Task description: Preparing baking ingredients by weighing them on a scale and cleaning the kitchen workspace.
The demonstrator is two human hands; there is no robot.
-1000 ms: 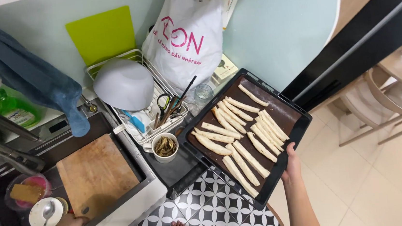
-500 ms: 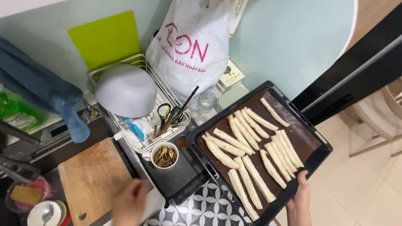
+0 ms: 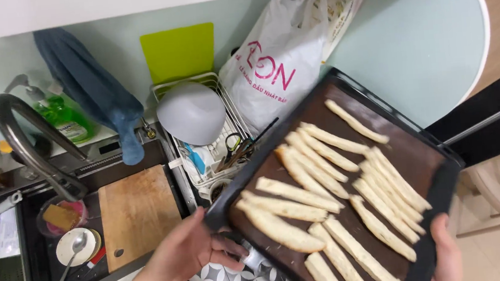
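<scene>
A dark baking tray (image 3: 426, 161) lined with brown paper carries several pale dough sticks (image 3: 328, 203). It is lifted off the counter and tilted toward me. My left hand (image 3: 190, 251) grips its near left corner from below. My right hand (image 3: 447, 256) holds its lower right edge, with the fingers partly hidden under the tray.
A wooden cutting board (image 3: 139, 213) lies over the sink. A white dish rack (image 3: 202, 144) holds an upturned grey bowl (image 3: 191, 112) and utensils. Behind stand a white plastic bag (image 3: 274, 72), a green board (image 3: 178, 51), a tap (image 3: 27, 145) and a blue towel (image 3: 91, 88). Patterned floor tiles (image 3: 238, 280) show below.
The tray has risen off the counter and come closer to me. My left hand moved from the cutting board to the tray's left corner and took hold.
</scene>
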